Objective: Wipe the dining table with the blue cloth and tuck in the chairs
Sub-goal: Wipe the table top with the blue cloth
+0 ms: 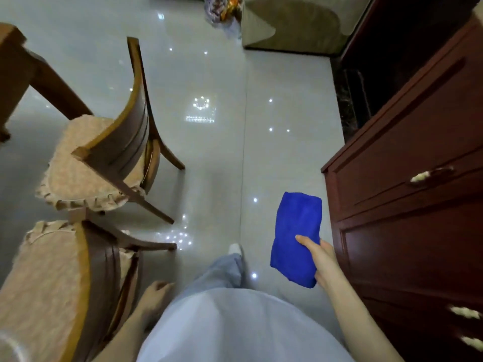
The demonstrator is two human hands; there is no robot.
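At my far left is a corner of the brown wooden dining table (11,50). Next to it stand 2 wooden chairs with frilled peach cushions, the farther chair (117,142) and the nearer chair (78,283). My left hand (156,293) hangs by the nearer chair's back, fingers loosely curled, holding nothing (I can't tell if it touches the wood). My right hand (322,259) grips the folded, plush bright blue cloth (295,228) by its lower end. The cloth hangs above the glossy pale tiled floor (209,165), just beside the dark red wooden cabinet (418,218), whose drawers are closed.

At left near chair (65,288), far chair (117,142) beyond it, cabinet (407,210) at right, cloth (298,231) in between
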